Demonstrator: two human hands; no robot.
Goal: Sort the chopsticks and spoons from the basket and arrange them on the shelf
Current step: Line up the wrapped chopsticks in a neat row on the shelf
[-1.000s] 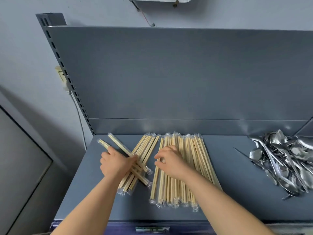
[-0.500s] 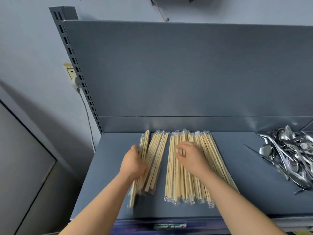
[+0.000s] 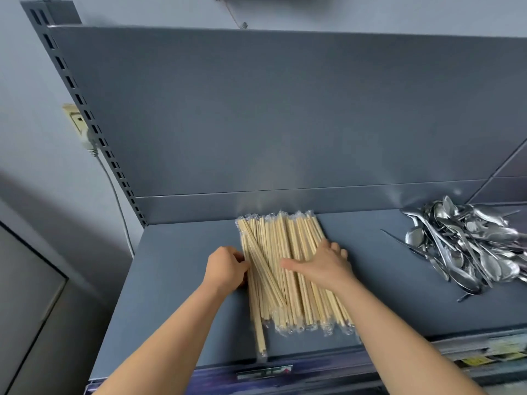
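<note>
Several pairs of wooden chopsticks (image 3: pixel 288 246) in clear wrappers lie side by side as one block on the grey shelf (image 3: pixel 182 266). One pair lies slanted across the block's left part, and another sticks out toward the front edge. My left hand (image 3: pixel 226 267) presses against the block's left side with curled fingers. My right hand (image 3: pixel 322 265) lies flat on top of the block, fingers spread. A heap of metal spoons (image 3: pixel 467 243) lies at the shelf's right end. No basket is in view.
The shelf's grey back panel (image 3: pixel 285 115) rises behind the chopsticks. A slotted upright (image 3: pixel 85 115) stands at the left, with a wall socket and cable (image 3: pixel 85 138) beside it. A price-label strip (image 3: pixel 265 373) runs along the front edge.
The two separate chopstick groups have been pushed together into one block. My left hand moved right against its side, and my right hand shifted to the block's right part.
</note>
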